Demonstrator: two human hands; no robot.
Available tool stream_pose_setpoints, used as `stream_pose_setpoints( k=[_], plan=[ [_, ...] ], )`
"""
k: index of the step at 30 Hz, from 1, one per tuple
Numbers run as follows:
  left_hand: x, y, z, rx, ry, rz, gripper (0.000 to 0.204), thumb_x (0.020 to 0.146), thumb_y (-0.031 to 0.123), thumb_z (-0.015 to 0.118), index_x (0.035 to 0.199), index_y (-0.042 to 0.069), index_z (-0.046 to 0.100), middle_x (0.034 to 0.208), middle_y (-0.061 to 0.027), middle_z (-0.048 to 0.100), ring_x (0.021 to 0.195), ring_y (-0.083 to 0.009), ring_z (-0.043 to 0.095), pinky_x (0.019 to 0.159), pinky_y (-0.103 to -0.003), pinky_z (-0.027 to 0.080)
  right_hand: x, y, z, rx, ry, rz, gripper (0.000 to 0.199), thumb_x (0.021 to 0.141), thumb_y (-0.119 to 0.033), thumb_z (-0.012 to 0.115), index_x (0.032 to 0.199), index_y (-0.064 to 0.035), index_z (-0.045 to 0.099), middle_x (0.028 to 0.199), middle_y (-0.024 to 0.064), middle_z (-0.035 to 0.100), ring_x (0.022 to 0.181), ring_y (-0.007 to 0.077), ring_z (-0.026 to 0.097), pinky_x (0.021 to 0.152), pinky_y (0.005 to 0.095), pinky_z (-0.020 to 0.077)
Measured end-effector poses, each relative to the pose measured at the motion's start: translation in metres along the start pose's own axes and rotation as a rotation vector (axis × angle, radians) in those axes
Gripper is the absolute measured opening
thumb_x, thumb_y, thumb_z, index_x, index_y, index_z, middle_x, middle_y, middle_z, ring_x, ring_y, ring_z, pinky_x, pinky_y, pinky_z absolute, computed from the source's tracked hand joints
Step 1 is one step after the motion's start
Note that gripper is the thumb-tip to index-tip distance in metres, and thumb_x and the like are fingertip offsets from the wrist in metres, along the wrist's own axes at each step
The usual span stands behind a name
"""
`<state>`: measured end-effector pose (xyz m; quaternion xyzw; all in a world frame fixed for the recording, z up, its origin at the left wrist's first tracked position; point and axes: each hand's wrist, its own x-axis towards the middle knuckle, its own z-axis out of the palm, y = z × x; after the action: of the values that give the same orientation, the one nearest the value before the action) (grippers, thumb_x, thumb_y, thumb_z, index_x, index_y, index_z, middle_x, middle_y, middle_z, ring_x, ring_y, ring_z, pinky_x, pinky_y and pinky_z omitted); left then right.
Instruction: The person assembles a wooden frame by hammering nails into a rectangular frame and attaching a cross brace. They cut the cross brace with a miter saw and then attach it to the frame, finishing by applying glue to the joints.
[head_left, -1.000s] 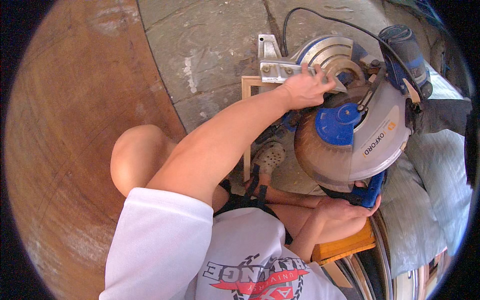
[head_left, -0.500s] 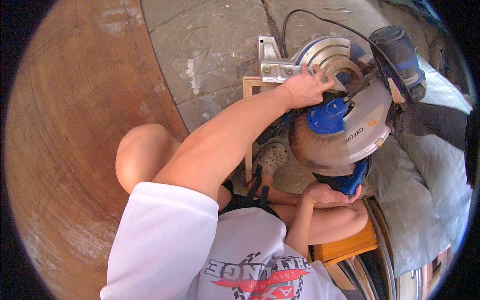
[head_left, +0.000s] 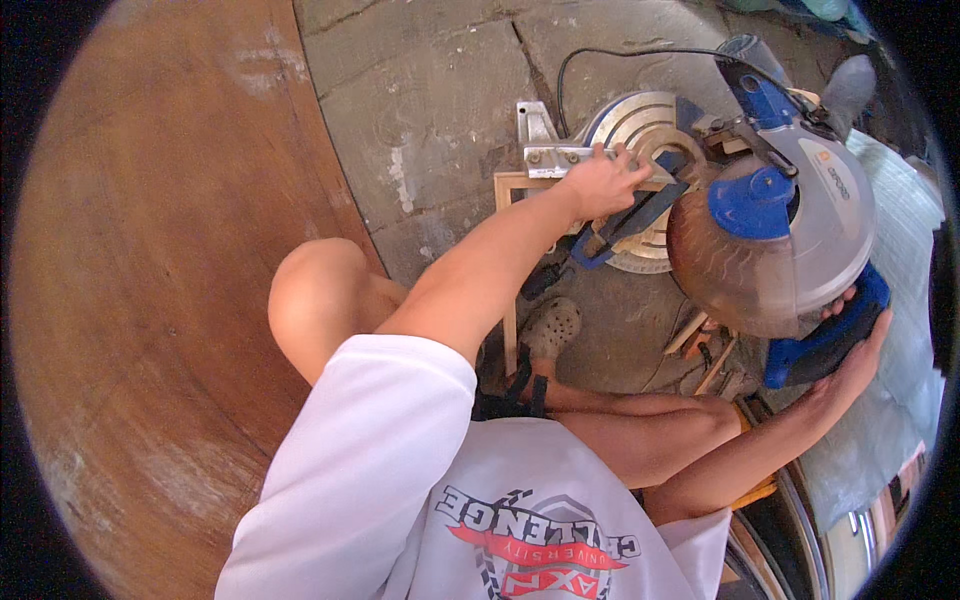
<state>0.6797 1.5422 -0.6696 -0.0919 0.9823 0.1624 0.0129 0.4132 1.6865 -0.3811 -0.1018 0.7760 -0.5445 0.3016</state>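
A miter saw stands on the ground ahead of me to the right, its head raised and swung rightward. My right hand is wrapped around the saw's blue and black handle. A see-through guard covers the blade. At the silver metal fence, my left hand holds a light wooden frame against it, fingers reaching over the fence top. My left forearm hides part of the frame. Below the hand, the round saw table shows.
A black cord loops behind the saw. Wood offcuts lie beneath the saw head, near my leg. A large brown wooden board spans the left side. Pale sheeting covers the right. A clog-shod foot is beside the frame.
The saw head has risen and swung right, my right hand moving along on its handle. More of the saw table and the offcuts show. My left hand stays at the fence.
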Motion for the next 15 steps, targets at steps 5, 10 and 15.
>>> stream_pose_setpoints(
  k=[5, 10, 15],
  plan=[
    [-0.001, 0.0, -0.004, 0.022, -0.018, 0.003, 0.02, 0.084, 0.019, 0.067, 0.092, 0.004, 0.078, 0.139, -0.0143, 0.045, 0.122, -0.0418, 0.054, 0.088, -0.058, 0.057, 0.006, -0.004, 0.001, 0.088, 0.328, -0.085, 0.045, 0.108, -0.035, 0.048, 0.132, 0.0019, 0.058, 0.123, 0.0138, 0.066, 0.102, 0.0254, 0.064, 0.09, 0.039, 0.0526],
    [-0.001, -0.001, 0.0, 0.047, -0.039, 0.007, 0.025, 0.086, 0.02, 0.065, 0.102, 0.005, 0.076, 0.14, -0.0134, 0.045, 0.122, -0.0406, 0.054, 0.087, -0.057, 0.056, -0.152, 0.166, 0.087, -1.047, 0.265, -0.334, 0.033, 0.103, -0.022, 0.054, 0.123, 0.0035, 0.059, 0.115, 0.0162, 0.061, 0.105, 0.0266, 0.061, 0.09, 0.0404, 0.0517],
    [0.002, -0.002, 0.002, -0.02, -0.046, 0.02, 0.029, 0.085, 0.021, 0.064, 0.106, 0.004, 0.075, 0.141, -0.0155, 0.045, 0.127, -0.0423, 0.052, 0.092, -0.063, 0.052, -0.234, 0.309, 0.203, -0.975, -0.549, -0.065, 0.049, 0.093, -0.028, 0.07, 0.128, 0.0003, 0.05, 0.12, 0.0263, 0.058, 0.091, 0.0457, 0.067, 0.073, 0.0507, 0.0553]
  ],
)
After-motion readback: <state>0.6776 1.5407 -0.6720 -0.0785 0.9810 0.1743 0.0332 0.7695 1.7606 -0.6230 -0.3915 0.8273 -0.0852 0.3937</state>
